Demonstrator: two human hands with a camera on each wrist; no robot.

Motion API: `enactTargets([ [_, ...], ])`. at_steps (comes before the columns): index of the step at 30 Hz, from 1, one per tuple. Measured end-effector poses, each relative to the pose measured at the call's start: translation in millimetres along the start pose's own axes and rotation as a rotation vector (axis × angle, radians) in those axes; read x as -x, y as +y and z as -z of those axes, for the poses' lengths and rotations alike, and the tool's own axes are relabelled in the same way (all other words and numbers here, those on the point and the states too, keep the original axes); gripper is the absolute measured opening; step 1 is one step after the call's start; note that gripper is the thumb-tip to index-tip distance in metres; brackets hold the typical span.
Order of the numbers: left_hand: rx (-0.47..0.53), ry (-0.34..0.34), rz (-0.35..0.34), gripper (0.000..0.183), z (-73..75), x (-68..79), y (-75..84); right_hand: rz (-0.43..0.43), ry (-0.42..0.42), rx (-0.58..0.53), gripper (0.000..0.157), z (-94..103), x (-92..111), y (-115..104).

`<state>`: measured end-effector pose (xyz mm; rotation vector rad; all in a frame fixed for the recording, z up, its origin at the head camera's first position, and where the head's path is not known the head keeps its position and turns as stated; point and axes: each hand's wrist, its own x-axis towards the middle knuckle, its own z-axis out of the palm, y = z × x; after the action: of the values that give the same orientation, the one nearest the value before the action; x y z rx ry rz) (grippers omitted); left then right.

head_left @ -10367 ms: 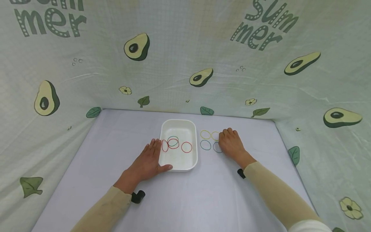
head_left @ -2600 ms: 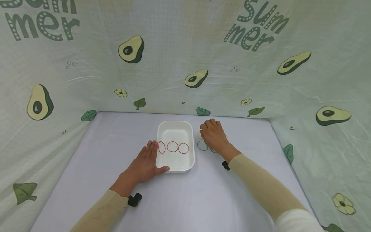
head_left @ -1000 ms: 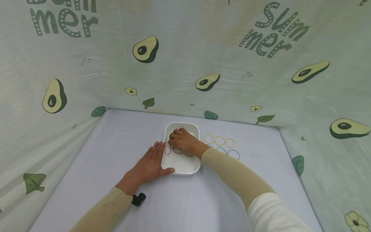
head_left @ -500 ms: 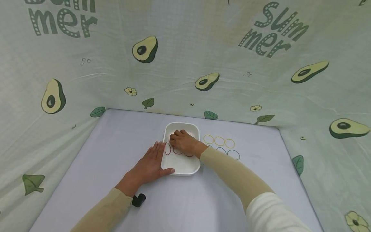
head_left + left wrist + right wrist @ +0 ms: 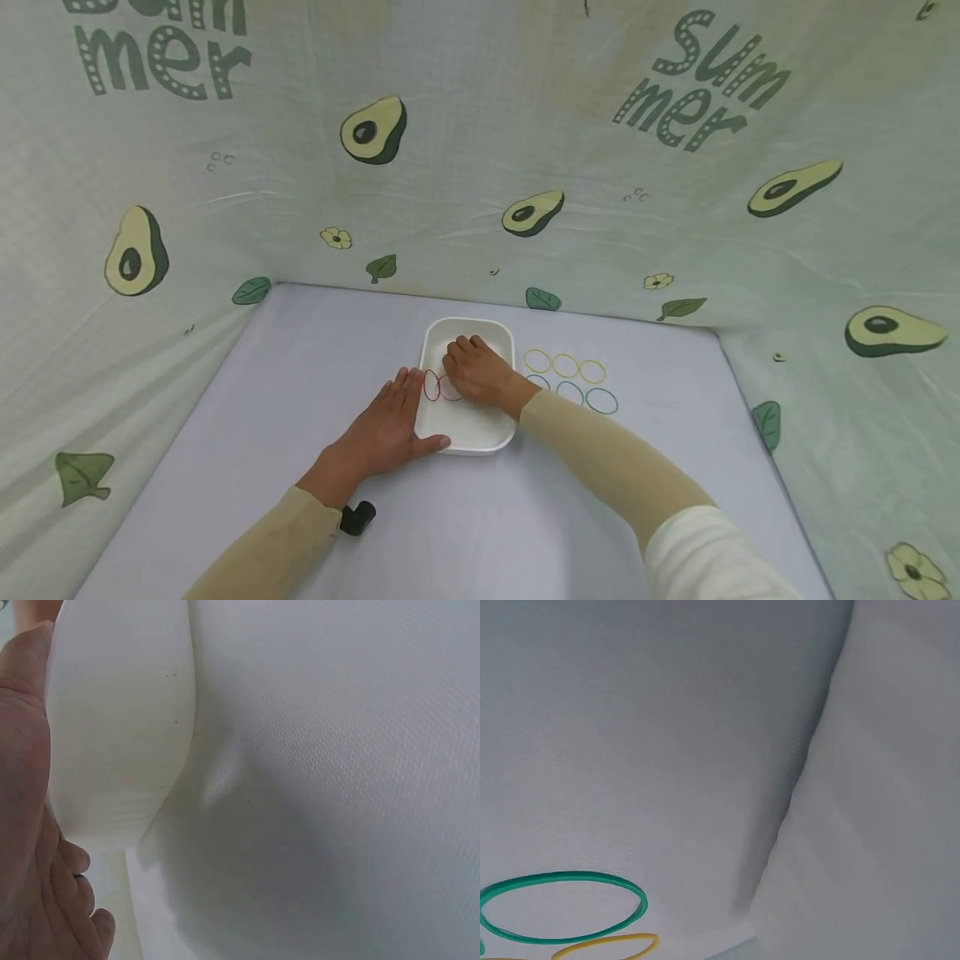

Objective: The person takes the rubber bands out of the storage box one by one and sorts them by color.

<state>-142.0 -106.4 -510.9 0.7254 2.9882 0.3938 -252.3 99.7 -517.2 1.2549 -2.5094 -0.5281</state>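
Observation:
A white tray stands mid-table. My left hand lies along its left side, fingers straight against the wall and thumb at the front rim. In the left wrist view the palm is beside the tray's outer wall. My right hand is inside the tray with its fingers curled, pinching at a red rubber band; the fingertips are hidden. One red rubber band stands at the left wall. Another red rubber band overlaps it and runs under the right fingers. A third is not visible.
Right of the tray, yellow rubber bands lie in a row, with green-blue rubber bands in a row nearer me. A green rubber band shows in the right wrist view. A patterned curtain hangs behind the table.
Earlier my right hand was over the bands on the table; it is now in the tray. Within the last half second its fingers curled tighter and the middle red band shifted left.

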Motion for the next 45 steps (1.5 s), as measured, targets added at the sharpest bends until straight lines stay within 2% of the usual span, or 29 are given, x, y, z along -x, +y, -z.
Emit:
enactTargets([
  [7,0.010,0.013,-0.003,0.114,-1.3,0.5,-1.2,-0.023,0.035,0.058,0.011,10.6,7,5],
  [13,0.000,0.024,-0.006,0.115,-2.2,1.3,-1.5,-0.076,0.095,0.068,0.016,19.6,16,13],
  [19,-0.010,0.049,-0.020,0.114,-2.7,1.0,-1.3,-0.156,0.113,0.056,0.021,31.4,26,27],
  [26,-0.007,0.070,-0.027,0.115,-3.4,0.4,-2.0,-0.208,0.141,0.108,0.027,40.9,42,42],
  [33,0.001,0.055,-0.013,0.115,-4.2,-0.1,-1.2,-0.255,0.205,0.113,0.025,43.0,62,64],
  [38,0.000,0.049,-0.014,0.115,-4.2,-0.7,-0.8,-0.300,0.181,0.120,0.025,46.8,83,78],
  [45,-0.004,0.042,-0.015,0.116,-4.1,-2.1,-0.7,-0.347,0.095,0.122,0.026,46.6,115,89],
])
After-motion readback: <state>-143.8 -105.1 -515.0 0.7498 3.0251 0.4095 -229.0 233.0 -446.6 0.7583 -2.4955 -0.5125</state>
